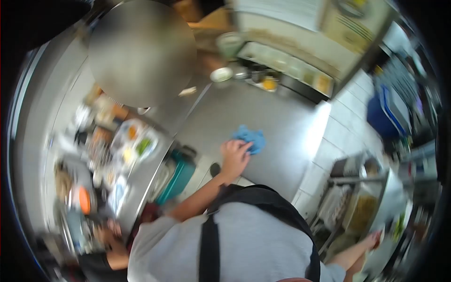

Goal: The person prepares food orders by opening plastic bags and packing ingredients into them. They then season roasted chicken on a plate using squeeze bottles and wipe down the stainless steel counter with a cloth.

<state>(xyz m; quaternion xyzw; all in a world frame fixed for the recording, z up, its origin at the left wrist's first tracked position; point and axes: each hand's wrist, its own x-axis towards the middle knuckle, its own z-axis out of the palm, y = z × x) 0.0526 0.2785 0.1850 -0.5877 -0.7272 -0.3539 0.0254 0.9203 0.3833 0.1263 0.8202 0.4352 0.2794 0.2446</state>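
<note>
My left hand (pixel 235 156) reaches forward over the steel table (pixel 211 124), fingers pressed onto a crumpled blue cloth (pixel 252 138) near its front edge. The cloth bunches out beyond my fingertips. Far to the right, my right hand (pixel 374 240) is stretched out low beside a steel rack (pixel 383 199). It is blurred and small, so its fingers and anything in them cannot be made out.
A long tray of containers (pixel 286 66) lines the table's back, with a white bowl (pixel 221 74) nearby. Food containers (pixel 136 141) crowd the left counter. A teal bin (pixel 176 176) stands below. A co-worker's arm (pixel 115 256) shows lower left; a blue box (pixel 385 113) stands right.
</note>
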